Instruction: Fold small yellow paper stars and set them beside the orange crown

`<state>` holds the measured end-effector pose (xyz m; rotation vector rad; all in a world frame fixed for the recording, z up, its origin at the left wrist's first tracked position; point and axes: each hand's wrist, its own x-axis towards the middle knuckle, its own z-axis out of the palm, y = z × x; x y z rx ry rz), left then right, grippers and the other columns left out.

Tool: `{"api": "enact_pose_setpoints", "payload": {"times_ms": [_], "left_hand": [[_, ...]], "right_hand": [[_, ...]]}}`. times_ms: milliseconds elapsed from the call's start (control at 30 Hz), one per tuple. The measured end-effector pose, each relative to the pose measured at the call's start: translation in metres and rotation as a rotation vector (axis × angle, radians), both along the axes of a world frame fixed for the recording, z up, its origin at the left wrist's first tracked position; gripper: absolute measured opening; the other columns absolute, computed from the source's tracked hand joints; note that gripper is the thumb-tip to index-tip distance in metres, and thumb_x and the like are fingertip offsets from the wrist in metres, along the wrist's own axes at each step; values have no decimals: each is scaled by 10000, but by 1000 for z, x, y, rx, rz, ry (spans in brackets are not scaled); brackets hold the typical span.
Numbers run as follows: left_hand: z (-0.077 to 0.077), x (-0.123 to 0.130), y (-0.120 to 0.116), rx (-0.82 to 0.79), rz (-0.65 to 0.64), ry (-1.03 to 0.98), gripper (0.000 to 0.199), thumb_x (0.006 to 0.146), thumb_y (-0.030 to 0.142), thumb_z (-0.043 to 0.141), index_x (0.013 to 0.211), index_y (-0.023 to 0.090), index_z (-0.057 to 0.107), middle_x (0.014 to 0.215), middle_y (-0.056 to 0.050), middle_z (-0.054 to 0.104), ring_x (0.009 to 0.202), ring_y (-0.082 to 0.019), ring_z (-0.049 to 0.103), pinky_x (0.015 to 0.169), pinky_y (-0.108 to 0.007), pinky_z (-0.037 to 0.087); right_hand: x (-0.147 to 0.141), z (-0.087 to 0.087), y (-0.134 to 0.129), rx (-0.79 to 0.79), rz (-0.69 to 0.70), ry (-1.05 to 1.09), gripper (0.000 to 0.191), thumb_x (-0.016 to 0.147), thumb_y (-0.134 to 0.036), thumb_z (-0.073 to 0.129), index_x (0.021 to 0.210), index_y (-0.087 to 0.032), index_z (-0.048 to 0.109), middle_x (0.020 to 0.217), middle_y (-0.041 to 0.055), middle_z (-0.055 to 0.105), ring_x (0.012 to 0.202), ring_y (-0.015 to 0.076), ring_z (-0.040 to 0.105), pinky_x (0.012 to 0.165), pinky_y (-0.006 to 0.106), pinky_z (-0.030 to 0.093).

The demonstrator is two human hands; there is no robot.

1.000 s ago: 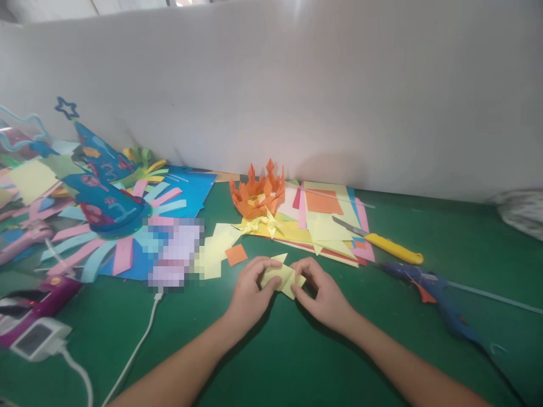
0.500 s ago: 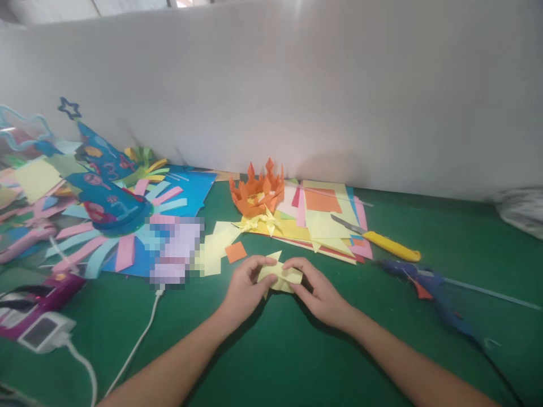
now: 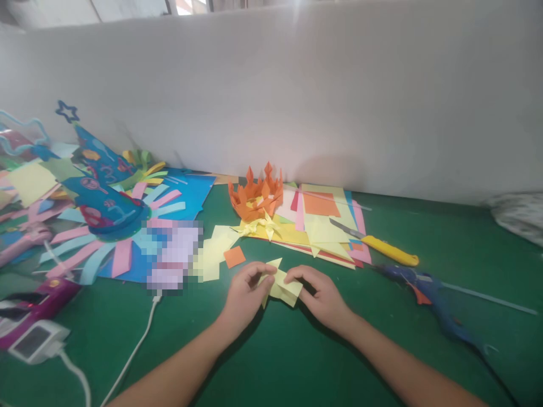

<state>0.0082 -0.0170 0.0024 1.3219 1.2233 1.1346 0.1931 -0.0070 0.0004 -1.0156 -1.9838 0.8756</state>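
Observation:
A partly folded piece of pale yellow paper (image 3: 285, 289) is between my two hands, just above the green table. My left hand (image 3: 250, 291) pinches its left side between thumb and fingers. On the right side, my right hand (image 3: 320, 291) grips the paper with its fingertips, the thumb partly behind it. One pointed corner sticks up near my left fingers. Beyond the hands lie yellow folded paper stars (image 3: 268, 225), an orange folded-paper crown (image 3: 257, 195) and a small orange paper square (image 3: 235, 257).
Stacked coloured paper (image 3: 331, 229) lies behind my hands, a yellow-handled utility knife (image 3: 390, 250) on it. A blue glue gun (image 3: 441, 311) rests at right. Blue cone hats (image 3: 106, 203), a white cable (image 3: 144, 339) and a magenta device (image 3: 46, 308) are at left. A pale wall (image 3: 339, 102) stands behind.
The right part of the yellow paper has tilted and opened out, showing a flat flap lower down. My right fingers have shifted slightly on it. The view has moved slightly.

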Motion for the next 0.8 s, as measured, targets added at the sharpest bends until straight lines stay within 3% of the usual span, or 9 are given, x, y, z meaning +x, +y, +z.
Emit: {"api": "enact_pose_setpoints", "payload": {"times_ms": [267,367,500,800], "left_hand": [[0,4,-4,120,4,194,125,787,169,564,882,191,642,825,-31,631,706,-137,566,628,-245,443],[1,7,-7,183,-20,276,142,789,153,562,900,199,638,825,-26,644,696,-135,573,620,-241,448],[3,10,-9,227,-53,257,152,788,144,569,919,198,624,889,-38,653,805,-153,606,662,-243,479],[1,14,-11,212,-60,275,167,784,128,579,925,201,629,893,-39,659,797,-160,610,664,-256,497]], "right_hand": [[-4,5,-3,-61,-44,-31,119,842,-169,507,894,-221,601,881,27,643,832,171,594,756,281,455],[-7,7,-4,-132,-87,-7,87,856,-223,504,841,-204,588,808,22,628,744,159,582,677,259,455],[-8,8,-5,-191,-143,62,107,849,-254,515,790,-189,575,731,12,601,672,145,564,613,238,447],[-10,7,-5,-169,-204,167,95,825,-243,545,750,-185,557,723,5,576,672,134,565,612,228,455]]}}
